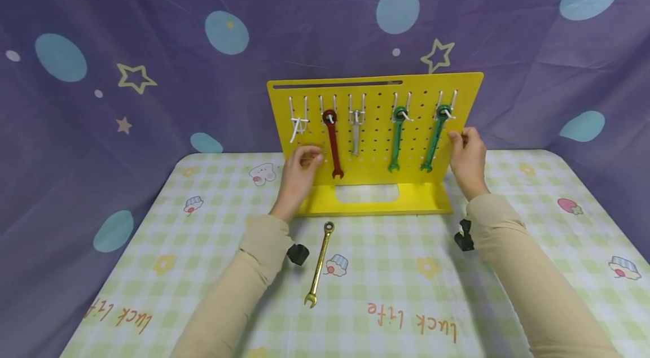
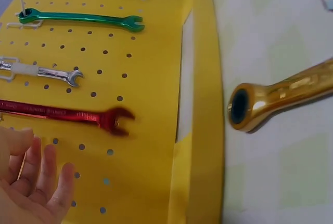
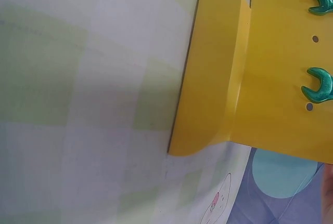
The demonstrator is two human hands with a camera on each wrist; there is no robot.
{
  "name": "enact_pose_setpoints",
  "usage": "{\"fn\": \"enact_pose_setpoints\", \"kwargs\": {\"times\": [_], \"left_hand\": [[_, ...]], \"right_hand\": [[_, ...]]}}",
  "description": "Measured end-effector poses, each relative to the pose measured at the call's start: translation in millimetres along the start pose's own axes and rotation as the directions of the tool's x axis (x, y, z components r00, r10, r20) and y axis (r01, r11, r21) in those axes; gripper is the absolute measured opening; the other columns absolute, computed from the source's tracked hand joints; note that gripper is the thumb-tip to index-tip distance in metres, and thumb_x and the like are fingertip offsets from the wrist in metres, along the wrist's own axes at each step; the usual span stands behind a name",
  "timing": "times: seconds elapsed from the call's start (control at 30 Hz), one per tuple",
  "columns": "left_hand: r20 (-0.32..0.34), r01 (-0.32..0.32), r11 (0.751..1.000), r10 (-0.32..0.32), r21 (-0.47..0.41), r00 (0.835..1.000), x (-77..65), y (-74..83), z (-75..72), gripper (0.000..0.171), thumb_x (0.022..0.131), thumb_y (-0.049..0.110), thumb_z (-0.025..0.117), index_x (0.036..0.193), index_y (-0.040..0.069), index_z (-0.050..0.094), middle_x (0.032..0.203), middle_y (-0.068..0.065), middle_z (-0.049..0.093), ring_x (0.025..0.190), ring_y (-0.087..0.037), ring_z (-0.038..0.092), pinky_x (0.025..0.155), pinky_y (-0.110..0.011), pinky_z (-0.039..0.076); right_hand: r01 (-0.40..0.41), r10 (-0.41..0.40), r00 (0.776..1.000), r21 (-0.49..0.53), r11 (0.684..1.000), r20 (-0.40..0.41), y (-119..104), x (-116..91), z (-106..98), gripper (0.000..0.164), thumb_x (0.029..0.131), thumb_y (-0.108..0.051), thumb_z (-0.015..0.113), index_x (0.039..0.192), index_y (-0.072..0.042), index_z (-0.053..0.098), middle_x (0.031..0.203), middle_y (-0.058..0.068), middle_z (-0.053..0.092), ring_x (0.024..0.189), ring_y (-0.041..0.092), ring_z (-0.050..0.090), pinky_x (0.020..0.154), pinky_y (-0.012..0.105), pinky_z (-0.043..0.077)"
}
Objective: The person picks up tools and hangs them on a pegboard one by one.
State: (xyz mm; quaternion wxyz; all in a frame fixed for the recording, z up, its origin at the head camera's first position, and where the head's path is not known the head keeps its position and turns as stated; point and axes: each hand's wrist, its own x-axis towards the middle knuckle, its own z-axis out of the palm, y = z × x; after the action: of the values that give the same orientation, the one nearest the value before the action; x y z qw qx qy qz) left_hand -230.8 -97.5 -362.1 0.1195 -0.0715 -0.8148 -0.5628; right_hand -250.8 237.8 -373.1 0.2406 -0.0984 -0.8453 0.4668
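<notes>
So there's a yellow pegboard stand sitting upright toward the back of the worktop, which has a green checked cloth with little cupcake prints on it. The left hand is up against the board's lower left front, just beside the red wrench; the left wrist view shows its fingers loosely spread, not gripping anything. The right hand is at the board's right edge with fingers curled round that edge, so it's holding the stand there. Hanging on the board from left to right: an empty white hook, the red wrench, a small silver wrench, then two green wrenches side by side, the far one closest to the right hand. A gold wrench lies flat on the cloth in front of the stand, between the two sleeves, ring end pointing at the base, touched by neither hand. Purple backdrop with stars and blue dots behind it all.
</notes>
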Motion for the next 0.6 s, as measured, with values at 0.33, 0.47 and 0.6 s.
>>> {"fn": "enact_pose_setpoints", "kwargs": {"times": [0.33,0.47,0.6], "left_hand": [[0.062,0.06,0.998,-0.059,-0.017,0.996,-31.0,-2.6,-9.1,0.02,0.097,0.008,0.063,0.116,-0.001,0.065,0.112,-0.016,0.065,0.1,-0.031,0.059,0.084,-0.037,0.05],[0.126,0.098,0.995,-0.098,0.007,0.987,-45.5,-0.9,-15.2,0.022,0.098,0.011,0.063,0.117,0.0,0.064,0.116,-0.013,0.065,0.102,-0.029,0.059,0.082,-0.034,0.049],[0.165,0.133,0.991,-0.136,0.026,0.977,-57.8,0.3,-19.6,0.022,0.098,0.014,0.063,0.118,0.004,0.065,0.119,-0.009,0.065,0.104,-0.026,0.059,0.083,-0.035,0.05]], "right_hand": [[0.005,-0.006,1.0,0.016,1.0,0.008,2.1,-0.6,0.4,0.046,0.104,-0.036,0.042,0.115,0.008,0.051,0.11,0.022,0.059,0.085,0.017,0.05,0.071,0.025,0.04],[0.005,-0.005,1.0,0.016,1.0,0.012,1.6,-0.4,0.6,0.047,0.104,-0.036,0.041,0.116,0.008,0.052,0.112,0.023,0.06,0.088,0.019,0.051,0.072,0.025,0.041],[-0.008,0.008,1.0,0.014,1.0,0.015,0.7,0.1,0.3,0.046,0.104,-0.035,0.041,0.117,0.008,0.052,0.116,0.023,0.061,0.092,0.021,0.053,0.073,0.025,0.041]]}}
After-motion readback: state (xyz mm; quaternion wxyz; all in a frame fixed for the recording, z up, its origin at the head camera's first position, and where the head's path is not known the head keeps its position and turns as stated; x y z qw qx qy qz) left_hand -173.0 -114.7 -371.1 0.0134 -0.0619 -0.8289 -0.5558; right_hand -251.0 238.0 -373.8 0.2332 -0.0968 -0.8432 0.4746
